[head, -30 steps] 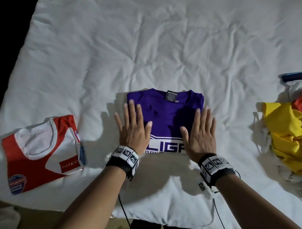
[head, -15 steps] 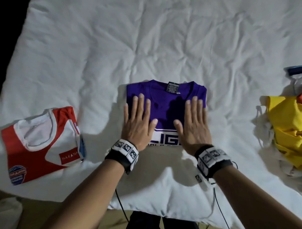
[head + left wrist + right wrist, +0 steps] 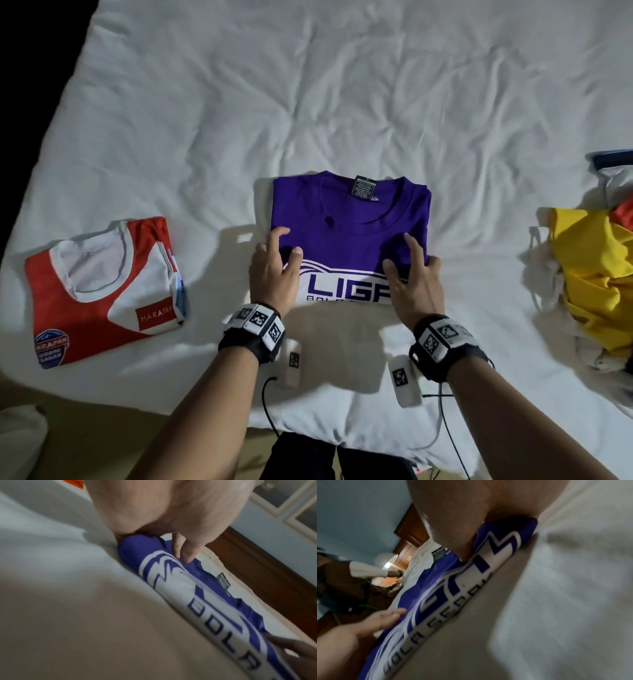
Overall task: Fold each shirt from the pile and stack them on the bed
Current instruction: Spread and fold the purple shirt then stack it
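A folded purple shirt (image 3: 349,233) with white lettering lies in the middle of the white bed (image 3: 308,102), collar label away from me. My left hand (image 3: 274,270) grips its near left edge, thumb and forefinger on top and the other fingers curled at the side. My right hand (image 3: 416,277) grips the near right corner the same way. In the left wrist view the shirt's corner (image 3: 137,547) is tucked into the left palm (image 3: 154,507). The right wrist view shows the right thumb (image 3: 458,540) pressing on the shirt (image 3: 436,588).
A folded red and white shirt (image 3: 99,284) lies at the left near the bed's front edge. At the right edge sits the pile of unfolded shirts (image 3: 596,267), yellow on top. Cables hang over the bed's near edge (image 3: 342,442). The bed's left side drops into darkness.
Both hands lay flat on top of the purple shirt before. They have slid outward and back to its left and right sides, and their fingers have curled around its edges.
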`<state>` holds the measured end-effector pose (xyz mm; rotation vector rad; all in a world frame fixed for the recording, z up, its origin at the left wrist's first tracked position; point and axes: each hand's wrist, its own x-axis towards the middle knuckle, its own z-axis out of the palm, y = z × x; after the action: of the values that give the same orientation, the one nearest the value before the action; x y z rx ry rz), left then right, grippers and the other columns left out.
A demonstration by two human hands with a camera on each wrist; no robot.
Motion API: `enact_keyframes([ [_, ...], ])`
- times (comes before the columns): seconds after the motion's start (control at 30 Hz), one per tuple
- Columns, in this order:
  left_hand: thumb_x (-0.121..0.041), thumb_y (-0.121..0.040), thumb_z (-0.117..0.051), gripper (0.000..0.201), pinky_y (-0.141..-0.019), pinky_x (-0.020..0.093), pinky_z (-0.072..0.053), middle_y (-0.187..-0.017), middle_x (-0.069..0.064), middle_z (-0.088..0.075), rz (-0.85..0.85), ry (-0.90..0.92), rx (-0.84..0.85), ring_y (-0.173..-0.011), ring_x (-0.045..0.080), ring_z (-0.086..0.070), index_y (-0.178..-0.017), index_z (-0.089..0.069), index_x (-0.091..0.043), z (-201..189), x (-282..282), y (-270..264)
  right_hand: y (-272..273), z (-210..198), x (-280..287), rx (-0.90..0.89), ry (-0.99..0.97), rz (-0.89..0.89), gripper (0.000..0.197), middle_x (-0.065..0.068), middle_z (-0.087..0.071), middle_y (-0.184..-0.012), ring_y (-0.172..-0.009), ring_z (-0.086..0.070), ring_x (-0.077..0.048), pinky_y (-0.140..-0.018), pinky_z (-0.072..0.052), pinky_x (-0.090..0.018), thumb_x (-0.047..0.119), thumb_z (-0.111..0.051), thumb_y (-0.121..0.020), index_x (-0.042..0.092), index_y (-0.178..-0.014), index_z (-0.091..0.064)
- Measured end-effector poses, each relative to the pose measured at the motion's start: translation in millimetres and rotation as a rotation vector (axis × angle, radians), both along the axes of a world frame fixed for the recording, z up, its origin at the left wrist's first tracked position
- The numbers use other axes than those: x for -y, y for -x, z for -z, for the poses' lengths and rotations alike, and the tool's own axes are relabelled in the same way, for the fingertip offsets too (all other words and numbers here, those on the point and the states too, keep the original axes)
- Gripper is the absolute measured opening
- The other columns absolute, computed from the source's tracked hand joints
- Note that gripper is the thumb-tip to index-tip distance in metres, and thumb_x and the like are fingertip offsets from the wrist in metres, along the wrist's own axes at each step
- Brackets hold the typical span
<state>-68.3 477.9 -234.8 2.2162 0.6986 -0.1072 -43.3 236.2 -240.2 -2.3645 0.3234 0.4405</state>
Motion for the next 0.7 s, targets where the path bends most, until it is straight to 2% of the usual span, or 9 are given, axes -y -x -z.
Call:
enact_keyframes([
  [0.07,-0.024,-0.096,-0.059,0.024,-0.084,0.040,-0.049,-0.089,0.001,-0.064,-0.011,0.111,-0.009,-0.085,0.021,-0.059,-0.119,-0.059,-0.033,-6,-2,-6,-8,-1,3,-0.052,-0.066,0.020,0.049,-0.011,-0.057,-0.122,-0.099,-0.061,-0.035,-0.091,-0.048,-0.040,0.039,-0.062,-0.097,0.037,-0.143,-0.044],
  [0.13,-0.015,-0.094,-0.059,0.019,-0.067,0.034,-0.046,-0.067,-0.004,-0.057,-0.016,0.208,0.004,-0.061,0.014,-0.050,-0.107,-0.063,-0.029,-9,-6,-8,-12,-4,7,-0.063,-0.127,0.053,0.042,-0.010,-0.064,-0.120,-0.105,-0.062,-0.032,-0.093,-0.049,-0.040,0.031,-0.063,-0.096,0.032,-0.136,-0.050],
  [0.2,-0.008,-0.093,-0.058,0.018,-0.062,0.030,-0.041,-0.068,-0.005,-0.055,-0.023,0.258,0.037,-0.055,0.008,-0.043,-0.101,-0.065,-0.023,-11,-11,-8,-12,-10,8,-0.044,-0.176,0.084,0.040,-0.008,-0.063,-0.124,-0.103,-0.061,-0.025,-0.092,-0.047,-0.035,0.024,-0.063,-0.096,0.028,-0.135,-0.054],
  [0.27,-0.004,-0.093,-0.058,0.017,-0.060,0.027,-0.039,-0.076,-0.004,-0.061,-0.033,0.269,0.064,-0.054,0.006,-0.042,-0.097,-0.066,-0.019,-15,-13,-7,-10,-21,7,-0.021,-0.203,0.096,0.042,-0.006,-0.059,-0.129,-0.097,-0.054,-0.016,-0.082,-0.040,-0.019,0.017,-0.063,-0.096,0.024,-0.137,-0.055],
  [0.37,-0.003,-0.094,-0.056,0.018,-0.058,0.028,-0.036,-0.076,-0.006,-0.061,-0.073,0.293,0.084,-0.052,0.007,-0.041,-0.092,-0.067,-0.018,-31,-18,-2,-7,-47,0,-0.009,-0.273,0.136,0.041,-0.004,-0.056,-0.131,-0.101,-0.054,-0.015,-0.070,-0.038,-0.002,0.013,-0.061,-0.097,0.022,-0.137,-0.057],
  [0.4,-0.003,-0.093,-0.056,0.020,-0.060,0.028,-0.036,-0.076,-0.006,-0.061,-0.082,0.300,0.094,-0.054,0.008,-0.042,-0.090,-0.067,-0.019,-39,-20,1,-6,-57,-5,0.002,-0.300,0.142,0.041,-0.004,-0.056,-0.132,-0.106,-0.056,-0.017,-0.075,-0.041,-0.003,0.013,-0.061,-0.096,0.022,-0.136,-0.058],
  [0.47,-0.002,-0.093,-0.055,0.023,-0.065,0.028,-0.039,-0.079,-0.004,-0.064,-0.099,0.320,0.121,-0.062,0.011,-0.047,-0.087,-0.068,-0.020,-56,-29,5,-5,-77,-18,0.015,-0.342,0.143,0.041,-0.005,-0.058,-0.133,-0.114,-0.058,-0.020,-0.094,-0.050,-0.026,0.015,-0.061,-0.095,0.025,-0.134,-0.059],
  [0.53,-0.003,-0.092,-0.055,0.023,-0.067,0.029,-0.040,-0.078,-0.004,-0.063,-0.113,0.339,0.147,-0.066,0.013,-0.049,-0.087,-0.069,-0.019,-77,-44,9,-4,-97,-37,0.023,-0.383,0.133,0.040,-0.004,-0.059,-0.130,-0.113,-0.061,-0.022,-0.098,-0.054,-0.044,0.019,-0.060,-0.093,0.029,-0.131,-0.058],
  [0.7,-0.002,-0.096,-0.054,0.026,-0.075,0.032,-0.047,-0.091,-0.004,-0.068,-0.177,0.331,0.206,-0.079,0.016,-0.058,-0.089,-0.069,-0.022,-125,-116,26,0,-142,-108,0.040,-0.446,0.060,0.037,0.000,-0.060,-0.128,-0.112,-0.062,-0.020,-0.097,-0.055,-0.047,0.021,-0.058,-0.092,0.034,-0.127,-0.058],
])
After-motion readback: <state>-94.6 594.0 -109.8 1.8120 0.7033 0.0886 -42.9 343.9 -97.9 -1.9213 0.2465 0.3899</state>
